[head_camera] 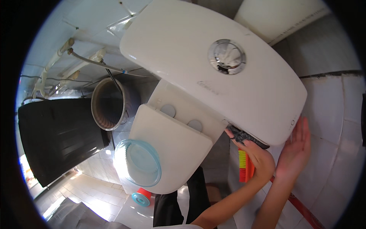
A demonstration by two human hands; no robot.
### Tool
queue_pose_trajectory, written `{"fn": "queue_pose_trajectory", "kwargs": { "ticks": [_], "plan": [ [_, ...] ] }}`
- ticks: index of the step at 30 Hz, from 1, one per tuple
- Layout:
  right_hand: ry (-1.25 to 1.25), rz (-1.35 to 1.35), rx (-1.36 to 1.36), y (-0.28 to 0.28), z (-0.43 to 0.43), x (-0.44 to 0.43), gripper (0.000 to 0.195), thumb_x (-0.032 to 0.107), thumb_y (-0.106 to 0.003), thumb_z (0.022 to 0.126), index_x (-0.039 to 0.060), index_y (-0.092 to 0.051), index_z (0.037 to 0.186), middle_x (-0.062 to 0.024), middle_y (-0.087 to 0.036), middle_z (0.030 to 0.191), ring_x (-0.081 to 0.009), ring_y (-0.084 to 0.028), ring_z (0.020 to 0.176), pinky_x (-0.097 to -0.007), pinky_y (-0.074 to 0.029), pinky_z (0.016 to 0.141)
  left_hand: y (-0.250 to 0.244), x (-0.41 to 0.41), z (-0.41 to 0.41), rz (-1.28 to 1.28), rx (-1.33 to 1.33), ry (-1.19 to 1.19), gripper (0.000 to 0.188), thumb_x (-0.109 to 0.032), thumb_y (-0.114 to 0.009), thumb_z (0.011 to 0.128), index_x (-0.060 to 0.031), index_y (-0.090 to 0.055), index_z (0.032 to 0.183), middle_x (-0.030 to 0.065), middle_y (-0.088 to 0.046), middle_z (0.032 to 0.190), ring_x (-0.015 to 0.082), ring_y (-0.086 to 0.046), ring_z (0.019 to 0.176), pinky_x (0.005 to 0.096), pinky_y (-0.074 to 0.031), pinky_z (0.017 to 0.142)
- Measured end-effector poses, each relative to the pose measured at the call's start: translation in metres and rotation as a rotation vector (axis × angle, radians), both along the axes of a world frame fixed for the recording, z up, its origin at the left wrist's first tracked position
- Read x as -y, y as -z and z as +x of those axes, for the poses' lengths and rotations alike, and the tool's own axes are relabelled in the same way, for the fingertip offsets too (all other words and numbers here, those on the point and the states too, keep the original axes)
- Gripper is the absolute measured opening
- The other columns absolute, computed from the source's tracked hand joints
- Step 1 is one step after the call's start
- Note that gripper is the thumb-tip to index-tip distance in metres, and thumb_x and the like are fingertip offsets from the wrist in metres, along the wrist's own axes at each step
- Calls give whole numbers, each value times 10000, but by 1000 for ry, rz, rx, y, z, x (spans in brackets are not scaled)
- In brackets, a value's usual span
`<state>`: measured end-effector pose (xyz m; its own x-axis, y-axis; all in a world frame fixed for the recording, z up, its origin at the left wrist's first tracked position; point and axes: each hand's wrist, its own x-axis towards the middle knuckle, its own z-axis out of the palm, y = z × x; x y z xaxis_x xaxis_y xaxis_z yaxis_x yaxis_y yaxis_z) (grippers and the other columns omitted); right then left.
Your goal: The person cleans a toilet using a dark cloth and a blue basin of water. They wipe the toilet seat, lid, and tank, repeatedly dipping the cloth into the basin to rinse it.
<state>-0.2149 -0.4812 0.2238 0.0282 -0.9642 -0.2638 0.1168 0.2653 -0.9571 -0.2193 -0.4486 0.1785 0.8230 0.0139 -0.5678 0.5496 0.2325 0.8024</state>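
Observation:
A white toilet (171,131) with its lid down stands before me, its cistern (183,54) bearing a round chrome flush button (227,56). My left hand (254,156) holds a dark grey cloth or scouring pad (246,136) against the underside of the cistern's near right edge. My right hand (294,151) rests with its fingers extended against the cistern's right end and holds nothing visible. On the closed lid sits a clear bluish plastic bowl (143,163).
A brush with yellow and red bristles (243,166) and a red pole (303,210) are beside my forearms. Left of the toilet are a bin (108,104), a black panel (63,134), pipes and a hose (100,63). A red container with a blue top (141,198) stands below the lid.

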Motion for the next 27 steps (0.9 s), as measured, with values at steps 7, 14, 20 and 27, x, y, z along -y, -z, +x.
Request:
{"fn": "queue_pose_trajectory", "kwargs": {
  "ticks": [7,14,20,27],
  "plan": [
    [62,-61,-105,-21,-32,-33,485,315,-234,932,13,-369,1287,-147,-372,1347,-251,-255,1296,-395,-137,1052,1,-10,76,258,519,-54,586,-370,-181,963,33,-73,1374,183,-73,1447,267,-130,1333,335,-95,1075],
    [-44,-353,-302,-28,-9,-27,490,302,-219,929,-20,-386,1259,-175,-411,1306,-262,-324,1256,-393,-165,1040,18,-26,135,237,353,-40,576,-376,-187,963,37,-134,1361,152,-162,1426,249,-188,1308,311,-123,1067],
    [-302,-591,-313,-48,48,-9,407,217,-304,913,-42,-460,1185,-188,-453,1262,-268,-403,1197,-389,-234,1016,4,-22,110,94,460,-7,559,-347,-177,966,54,-124,1352,175,-167,1417,248,-156,1315,330,-118,1062],
    [-756,-997,-747,-13,104,-22,347,147,-379,896,16,-485,1199,-168,-450,1269,-329,-406,1187,-404,-286,994,25,-54,268,2,525,-154,571,-382,-290,949,54,-263,1316,182,-341,1328,242,-320,1233,301,-230,1015]
  ]
}}
